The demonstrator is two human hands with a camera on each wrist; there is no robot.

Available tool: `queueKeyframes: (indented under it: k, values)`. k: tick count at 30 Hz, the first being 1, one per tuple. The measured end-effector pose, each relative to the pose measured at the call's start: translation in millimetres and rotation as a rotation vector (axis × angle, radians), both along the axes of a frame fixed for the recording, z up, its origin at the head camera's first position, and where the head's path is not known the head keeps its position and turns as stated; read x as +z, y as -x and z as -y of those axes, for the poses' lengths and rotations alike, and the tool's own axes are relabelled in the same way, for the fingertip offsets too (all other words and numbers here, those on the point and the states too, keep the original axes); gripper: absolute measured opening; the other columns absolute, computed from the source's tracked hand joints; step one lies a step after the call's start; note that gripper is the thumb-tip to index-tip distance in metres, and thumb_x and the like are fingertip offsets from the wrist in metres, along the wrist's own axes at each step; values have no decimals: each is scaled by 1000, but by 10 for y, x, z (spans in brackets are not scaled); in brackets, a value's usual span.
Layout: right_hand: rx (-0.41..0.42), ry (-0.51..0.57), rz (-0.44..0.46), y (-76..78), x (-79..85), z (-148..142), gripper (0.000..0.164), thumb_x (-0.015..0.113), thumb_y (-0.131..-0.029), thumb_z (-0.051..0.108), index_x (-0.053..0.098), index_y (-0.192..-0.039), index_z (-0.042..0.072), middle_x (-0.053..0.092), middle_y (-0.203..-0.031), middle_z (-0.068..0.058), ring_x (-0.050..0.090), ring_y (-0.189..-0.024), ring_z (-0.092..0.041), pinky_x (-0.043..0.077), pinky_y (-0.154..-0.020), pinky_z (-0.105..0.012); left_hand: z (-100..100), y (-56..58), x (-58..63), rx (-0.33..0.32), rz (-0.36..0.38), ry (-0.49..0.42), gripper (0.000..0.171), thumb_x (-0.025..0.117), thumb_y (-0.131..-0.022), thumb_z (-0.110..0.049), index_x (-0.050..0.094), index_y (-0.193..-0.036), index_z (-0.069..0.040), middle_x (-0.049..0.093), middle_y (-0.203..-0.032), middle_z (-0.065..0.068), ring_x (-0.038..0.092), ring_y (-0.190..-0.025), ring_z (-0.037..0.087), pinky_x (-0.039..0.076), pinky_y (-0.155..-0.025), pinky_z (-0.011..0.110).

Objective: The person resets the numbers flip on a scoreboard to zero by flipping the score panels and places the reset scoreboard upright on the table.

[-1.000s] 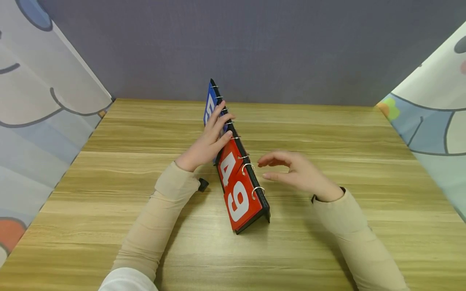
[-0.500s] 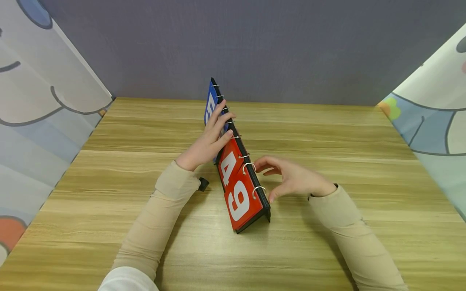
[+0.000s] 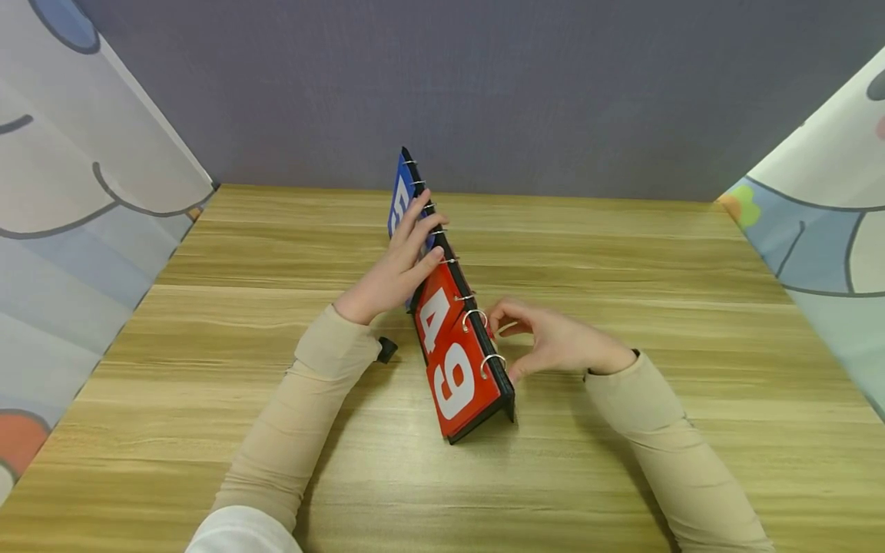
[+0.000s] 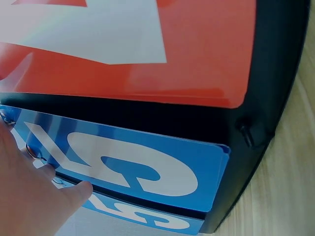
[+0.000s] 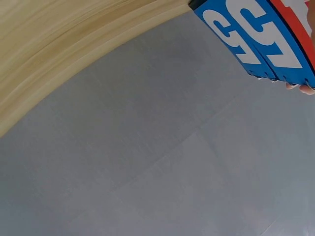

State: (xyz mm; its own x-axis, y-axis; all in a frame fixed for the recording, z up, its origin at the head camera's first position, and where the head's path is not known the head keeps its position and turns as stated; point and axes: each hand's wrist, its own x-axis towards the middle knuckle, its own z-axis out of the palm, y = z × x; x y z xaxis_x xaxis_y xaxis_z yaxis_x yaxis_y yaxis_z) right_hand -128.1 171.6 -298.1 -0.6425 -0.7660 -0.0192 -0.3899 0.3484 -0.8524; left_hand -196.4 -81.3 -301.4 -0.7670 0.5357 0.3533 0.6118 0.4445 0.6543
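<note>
A black tent-shaped flip scoreboard (image 3: 508, 395) stands at a slant on the table. Its left face shows red cards with 4 (image 3: 434, 319) and 9 (image 3: 452, 380) and a blue card (image 3: 399, 201), all hung on metal rings. My left hand (image 3: 390, 280) rests on its top ridge, fingers reaching across; in the left wrist view the thumb lies by a blue 5 card (image 4: 133, 157). At the right face, my right hand (image 3: 546, 338) has curled fingers and thumb at a red number card (image 3: 490, 329), its edge showing by the fingertips, which are partly hidden.
A small black object (image 3: 386, 350) shows beside the left cuff. The wooden table (image 3: 657, 253) reaches a grey panel (image 3: 449, 84) at the back, with cartoon-printed cloth (image 3: 90, 146) on both sides. Two more blue 5 cards (image 5: 261, 29) appear in the right wrist view.
My right hand has moved up against the scoreboard's right face, its thumb spreading down toward the near end. A red card edge now shows by its fingers. The left hand has stayed put.
</note>
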Motion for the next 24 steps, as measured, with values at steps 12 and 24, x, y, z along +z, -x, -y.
queueKeyframes:
  k: [12, 24]
  values:
    - [-5, -134, 8, 103, -9, -134, 38, 78, -74, 20, 53, -98, 4, 55, -92, -3, 58, -90, -15, 49, -85, -27, 12, -8, -3, -6, 14, -3, 71, 20, -89, -65, 32, -137, -14, -10, -157, 2, -11, -145, 17, 9, -114, 55]
    - [-183, -120, 61, 183, 45, -324, 36, 75, -76, 11, 56, -105, 0, 58, -93, -4, 55, -85, -13, 48, -76, -24, 27, 3, -8, 0, 13, 3, 74, 20, -87, -67, 32, -138, -14, -10, -157, 4, -12, -145, 19, 10, -113, 55]
